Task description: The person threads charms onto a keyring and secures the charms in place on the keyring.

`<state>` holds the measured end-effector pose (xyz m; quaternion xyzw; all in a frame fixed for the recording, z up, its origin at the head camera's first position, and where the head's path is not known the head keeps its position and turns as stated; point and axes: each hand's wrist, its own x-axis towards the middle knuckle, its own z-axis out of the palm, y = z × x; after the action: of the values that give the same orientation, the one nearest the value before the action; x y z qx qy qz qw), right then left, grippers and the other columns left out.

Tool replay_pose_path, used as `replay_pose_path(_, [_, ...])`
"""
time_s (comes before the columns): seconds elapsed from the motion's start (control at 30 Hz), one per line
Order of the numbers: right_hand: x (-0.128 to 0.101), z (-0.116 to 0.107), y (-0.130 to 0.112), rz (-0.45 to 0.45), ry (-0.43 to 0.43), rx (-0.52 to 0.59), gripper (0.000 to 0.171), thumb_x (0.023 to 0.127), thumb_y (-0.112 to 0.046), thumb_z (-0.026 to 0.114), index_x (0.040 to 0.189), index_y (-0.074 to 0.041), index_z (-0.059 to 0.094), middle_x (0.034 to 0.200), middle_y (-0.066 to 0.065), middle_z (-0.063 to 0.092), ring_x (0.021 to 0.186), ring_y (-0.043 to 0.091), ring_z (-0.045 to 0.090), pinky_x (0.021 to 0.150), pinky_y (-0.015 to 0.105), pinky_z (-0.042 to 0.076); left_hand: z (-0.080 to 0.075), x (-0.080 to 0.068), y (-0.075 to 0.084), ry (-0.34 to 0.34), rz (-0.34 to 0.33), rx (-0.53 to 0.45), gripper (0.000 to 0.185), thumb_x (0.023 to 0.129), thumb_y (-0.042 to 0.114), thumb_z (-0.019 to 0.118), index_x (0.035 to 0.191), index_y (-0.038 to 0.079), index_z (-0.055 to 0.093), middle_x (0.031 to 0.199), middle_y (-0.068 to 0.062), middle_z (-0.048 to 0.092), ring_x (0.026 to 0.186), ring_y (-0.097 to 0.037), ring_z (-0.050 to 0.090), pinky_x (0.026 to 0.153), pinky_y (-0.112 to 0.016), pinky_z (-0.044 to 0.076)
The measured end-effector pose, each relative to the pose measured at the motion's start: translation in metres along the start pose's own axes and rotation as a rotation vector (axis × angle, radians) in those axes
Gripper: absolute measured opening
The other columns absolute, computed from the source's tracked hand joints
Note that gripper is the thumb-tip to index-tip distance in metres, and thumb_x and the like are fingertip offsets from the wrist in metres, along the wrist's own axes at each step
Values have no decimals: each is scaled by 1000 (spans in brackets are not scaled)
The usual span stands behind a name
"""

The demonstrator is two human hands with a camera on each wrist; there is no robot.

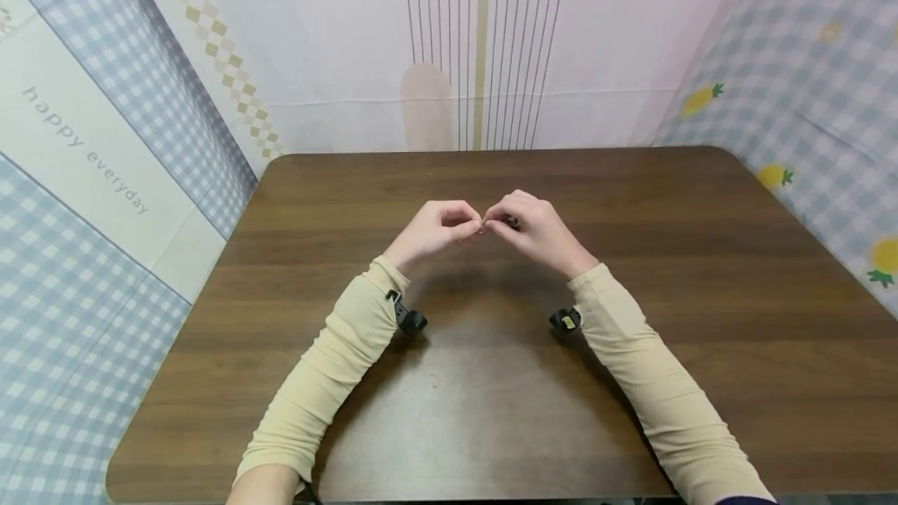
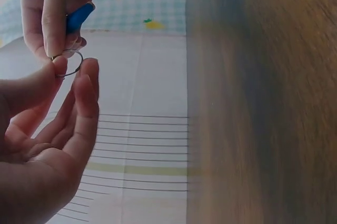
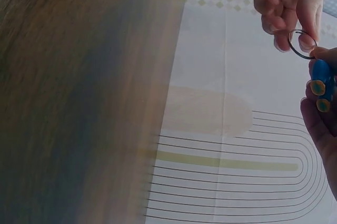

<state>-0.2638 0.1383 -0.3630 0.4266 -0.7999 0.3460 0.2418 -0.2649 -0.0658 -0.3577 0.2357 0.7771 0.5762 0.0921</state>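
Note:
Both hands meet above the table, fingertips close together around a thin metal key ring (image 2: 80, 66). My left hand (image 1: 429, 230) pinches one side of the ring between thumb and fingertips. On the opposite side, thumb and forefinger of my right hand (image 1: 539, 229) grip the ring's edge. A small blue charm (image 3: 322, 79) with yellow-rimmed ends sits against the right fingers, beside the ring. In the left wrist view, part of that charm (image 2: 80, 17) pokes out past the right fingers, which hide the rest.
Under the hands spreads a brown wood-grain table (image 1: 491, 404) with rounded corners. A white cloth (image 1: 337, 37) with arch lines hangs behind it. Checked cloths (image 1: 807, 92) hang along both sides. Small black cameras (image 1: 411, 323) are strapped at the wrists over cream sleeves (image 1: 330, 365).

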Motion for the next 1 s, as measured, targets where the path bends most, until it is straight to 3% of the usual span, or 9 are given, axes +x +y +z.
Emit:
replay_pose_path(0.07, [0,-1,-1,5,6,-3,7,83,0,73,89,-3,70,81,8,69,79,15,59,69,31,52,1,1,0,14,0,-48,12,93,6,63,96,-5,67,83,-9,69,82,-32,65,85,-54,54])
replay_pose_path(0.27, [1,-2,-3,34,34,-5,7,83,-2,73,90,-3,71,82,7,69,79,15,60,71,28,51,4,2,-3,35,2,-250,14,91,-2,61,99,-13,63,80,1,70,77,-12,69,85,-41,58])
replay_pose_path(0.5, [2,-5,-3,32,83,18,8,81,-1,74,88,-3,71,81,7,68,78,14,59,72,22,47,5,1,-5,16,-6,-456,9,93,-5,56,94,-1,65,86,2,71,83,-11,71,101,-54,46])
replay_pose_path(0.6, [2,-5,-3,26,77,4,8,82,0,74,88,-3,71,81,7,68,78,14,59,72,23,47,4,1,-6,6,-19,-442,9,93,-4,57,93,1,64,88,0,71,85,-13,71,103,-57,43])
replay_pose_path(0.83, [2,-4,-2,-20,42,-30,9,82,-1,74,89,-3,70,81,7,68,78,15,58,69,29,50,6,1,-3,-3,5,-292,17,94,2,60,102,-13,61,88,-6,70,83,-14,70,95,-50,53])
replay_pose_path(1.0, [3,-3,-5,-29,58,-17,9,81,-1,75,89,-3,71,80,7,68,78,15,58,69,28,49,7,1,-4,26,-6,-324,10,93,1,61,97,-8,64,84,-3,71,79,-14,71,94,-55,51])
